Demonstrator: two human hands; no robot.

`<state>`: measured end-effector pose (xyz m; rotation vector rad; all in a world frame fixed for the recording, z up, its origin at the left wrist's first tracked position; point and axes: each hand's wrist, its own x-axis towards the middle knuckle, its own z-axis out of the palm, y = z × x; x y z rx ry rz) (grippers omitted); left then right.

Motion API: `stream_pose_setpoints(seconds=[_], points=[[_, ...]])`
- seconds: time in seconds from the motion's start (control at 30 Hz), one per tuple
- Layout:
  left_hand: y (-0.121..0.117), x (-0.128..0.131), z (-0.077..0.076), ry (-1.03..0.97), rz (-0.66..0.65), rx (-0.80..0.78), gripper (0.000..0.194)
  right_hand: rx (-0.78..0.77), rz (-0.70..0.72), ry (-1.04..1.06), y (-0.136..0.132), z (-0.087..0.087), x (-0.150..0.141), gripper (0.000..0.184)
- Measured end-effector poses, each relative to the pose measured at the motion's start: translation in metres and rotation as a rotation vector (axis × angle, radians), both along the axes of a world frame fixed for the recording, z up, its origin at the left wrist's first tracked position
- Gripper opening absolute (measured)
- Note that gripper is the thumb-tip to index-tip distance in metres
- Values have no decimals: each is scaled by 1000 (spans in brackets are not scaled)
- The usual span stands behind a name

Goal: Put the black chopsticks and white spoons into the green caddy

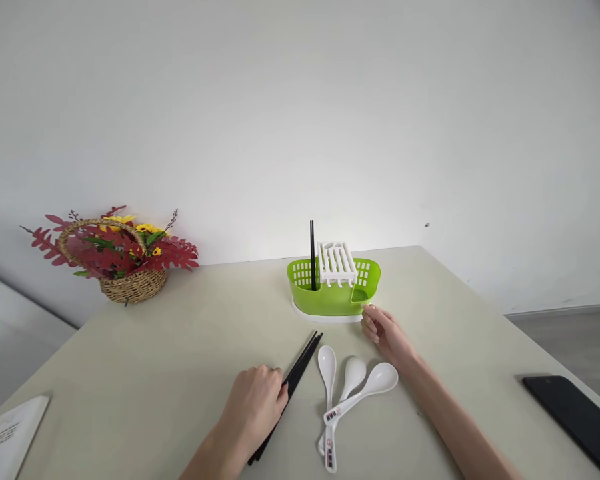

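Head view shows our left hand (255,403) curled around the loose black chopsticks (305,357), its grip narrow on the bundle, though its underside fingers are hidden. They lie slanted on the bench (180,360), in front of the green basket (330,305). Our right hand (390,337) has a narrow grip beside the basket's low front corner; we cannot tell whether it pinches the rim or only touches it.

The tips already spread a little, so if we lift with uneven pressure, a slick stick could slide out. Swinging the bundle low toward our right might knock the spoons (327,363), whose handles cross and would shift together. Long tips could also catch the white rack (337,263) or the upright chopsticks (313,257) in the basket. Pushing with our right fingers may skew the basket, which looks light, on its white base (320,319).
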<state>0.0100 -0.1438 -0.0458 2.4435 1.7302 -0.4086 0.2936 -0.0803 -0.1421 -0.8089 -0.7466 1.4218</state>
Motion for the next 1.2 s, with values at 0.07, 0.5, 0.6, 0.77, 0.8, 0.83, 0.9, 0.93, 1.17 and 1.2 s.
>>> stream_pose_setpoints(seconds=[0.07,0.5,0.6,0.77,0.8,0.83,0.9,0.93,1.17,1.2], points=[[0,0,0,-10,5,-12,34,-4,2,-4,-1,0,0,48],[1,5,-1,-34,71,-80,26,-19,-11,-12,-2,2,0,49],[1,3,-4,-47,84,-77,27,-15,-5,-16,-2,2,0,49],[2,0,-8,-122,147,-91,23,-15,-3,-15,-2,3,0,49],[3,-1,-8,-148,160,-101,22,-13,-4,-14,-2,3,0,49],[3,-2,-8,-171,171,-113,22,-12,-5,-14,-2,3,0,50],[4,-4,-7,-200,195,-130,22,-10,-4,-17,-2,3,-1,50],[4,-4,-7,-206,206,-133,21,-10,-4,-16,-2,3,-1,50],[1,-5,-7,-187,212,-109,16,-16,0,0,-1,1,0,48],[1,-5,-7,-187,213,-113,15,-16,-2,2,-1,0,0,48]])
